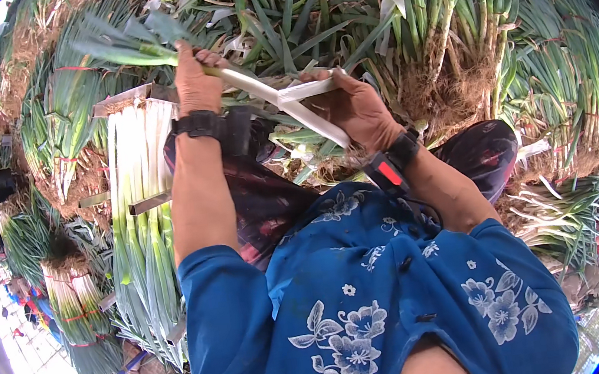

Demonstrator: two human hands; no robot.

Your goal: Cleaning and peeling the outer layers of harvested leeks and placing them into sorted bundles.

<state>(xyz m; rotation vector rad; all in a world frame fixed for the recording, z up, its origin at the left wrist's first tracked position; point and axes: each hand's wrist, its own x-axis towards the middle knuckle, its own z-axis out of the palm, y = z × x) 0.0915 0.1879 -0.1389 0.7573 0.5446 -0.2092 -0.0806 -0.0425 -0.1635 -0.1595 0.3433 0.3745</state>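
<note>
Stalk held aslant at far centre

Head view: left hand wraps its green end, probably for steadiness; right hand pinches a pale strip splitting from it, seemingly for purchase; leftward, white stalks fill a metal rack, likely for alignment; leafy bundles hide the ground far and right; near left, glare swallows the background

I see the green onion blurred at its leaf tips, the right hand with fingers partly hidden, and the blue shirt cut off below.
</note>
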